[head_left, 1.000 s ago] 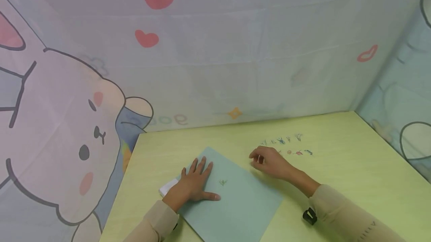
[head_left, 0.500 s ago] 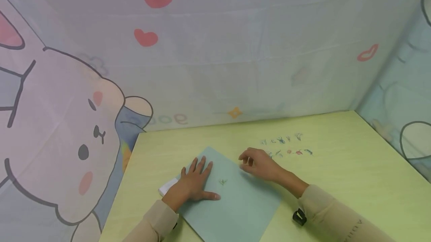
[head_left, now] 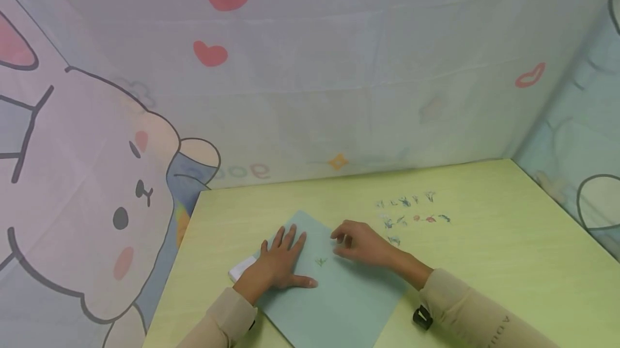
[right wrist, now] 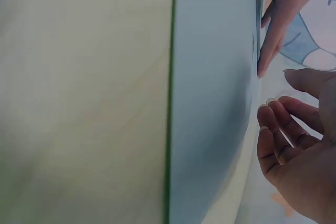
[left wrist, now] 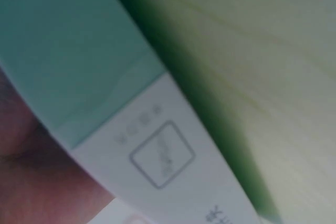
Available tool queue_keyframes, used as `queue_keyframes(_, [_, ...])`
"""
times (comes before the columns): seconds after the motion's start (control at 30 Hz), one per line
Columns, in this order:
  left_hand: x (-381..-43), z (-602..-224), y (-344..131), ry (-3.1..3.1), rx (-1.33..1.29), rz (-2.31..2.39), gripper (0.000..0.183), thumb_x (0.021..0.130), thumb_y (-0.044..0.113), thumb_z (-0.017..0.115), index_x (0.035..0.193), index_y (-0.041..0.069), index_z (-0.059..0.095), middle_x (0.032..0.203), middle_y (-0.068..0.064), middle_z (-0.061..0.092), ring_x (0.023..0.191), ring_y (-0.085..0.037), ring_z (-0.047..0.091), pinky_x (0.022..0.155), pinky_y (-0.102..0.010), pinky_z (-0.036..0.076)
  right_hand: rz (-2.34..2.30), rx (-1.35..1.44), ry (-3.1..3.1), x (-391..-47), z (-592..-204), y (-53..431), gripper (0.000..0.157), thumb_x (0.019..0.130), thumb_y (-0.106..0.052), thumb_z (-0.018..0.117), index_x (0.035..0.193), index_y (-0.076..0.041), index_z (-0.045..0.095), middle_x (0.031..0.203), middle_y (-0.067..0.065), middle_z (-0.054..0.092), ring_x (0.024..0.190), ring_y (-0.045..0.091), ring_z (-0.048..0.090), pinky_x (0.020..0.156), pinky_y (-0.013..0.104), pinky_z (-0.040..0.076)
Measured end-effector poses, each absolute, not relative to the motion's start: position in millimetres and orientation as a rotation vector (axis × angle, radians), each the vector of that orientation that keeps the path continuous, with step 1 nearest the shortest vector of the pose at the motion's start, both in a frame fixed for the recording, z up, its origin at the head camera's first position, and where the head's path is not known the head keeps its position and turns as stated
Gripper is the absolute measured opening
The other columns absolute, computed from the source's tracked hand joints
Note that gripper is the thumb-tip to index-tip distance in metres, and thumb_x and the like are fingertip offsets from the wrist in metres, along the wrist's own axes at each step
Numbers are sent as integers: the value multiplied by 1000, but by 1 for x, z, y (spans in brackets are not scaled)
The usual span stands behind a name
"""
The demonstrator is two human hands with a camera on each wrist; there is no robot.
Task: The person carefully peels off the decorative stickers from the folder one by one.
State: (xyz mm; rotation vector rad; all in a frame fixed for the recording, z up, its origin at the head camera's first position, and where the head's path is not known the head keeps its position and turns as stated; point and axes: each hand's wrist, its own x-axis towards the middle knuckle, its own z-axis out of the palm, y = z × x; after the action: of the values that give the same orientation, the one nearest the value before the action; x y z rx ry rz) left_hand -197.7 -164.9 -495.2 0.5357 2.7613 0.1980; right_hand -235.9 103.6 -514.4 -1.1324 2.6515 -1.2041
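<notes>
A pale blue-green book point(head_left: 339, 305) lies slanted on the table, a white strip with print point(left wrist: 152, 145) along its edge in the left wrist view. My left hand point(head_left: 278, 264) rests flat on its upper left part, fingers spread and thumb out. A small green plant picture point(head_left: 321, 262) shows on the cover to the right of that thumb. Over the book's upper right edge hovers my right hand point(head_left: 360, 243), its fingers loosely bent. In the right wrist view a gap shows between thumb and fingertips point(right wrist: 264, 109), and nothing is seen in it.
Several small plant and flower pictures lie in rows on the yellow-green table point(head_left: 484, 251), among them a red one point(head_left: 430, 219) and a blue one point(head_left: 404, 201). A printed cloth point(head_left: 368, 68) hangs behind the table, with a rabbit figure point(head_left: 97, 203) at left.
My right hand has moved left and slightly nearer, from beside the rows of small pictures to over the book, uncovering several of them. My left hand and the book have stayed put.
</notes>
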Motion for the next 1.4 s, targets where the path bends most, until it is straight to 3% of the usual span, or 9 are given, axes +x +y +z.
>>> queue_keyframes(0.33, [-197, -495, -165, 2775, 540, 180, 119, 84, 76, 75, 170, 11, 25, 176, -19, 12, 162, -44, 9, 119, -75, 21, -1093, -1213, 2601, -230, -519, 83, 24, 93, -9, 81, 115, -1, 76, 99, 3, 69, 86, 9, 60, 78, 27, 53])
queue_keyframes(1.03, [-197, -496, -166, 2790, 546, 152, 119, 83, 77, 74, 170, 12, 25, 176, -18, 12, 161, -44, 10, 118, -75, 22, -882, -1266, 2702, -220, -518, 64, 18, 91, -8, 82, 108, -5, 78, 99, 1, 66, 88, 13, 61, 82, 31, 54])
queue_keyframes(1.4, [-198, -498, -166, 2783, 547, 163, 119, 83, 77, 74, 170, 12, 25, 176, -18, 12, 161, -44, 9, 118, -76, 21, -780, -1274, 2720, -222, -520, 62, 15, 92, -11, 82, 107, -8, 78, 99, -3, 65, 87, 8, 58, 82, 29, 54])
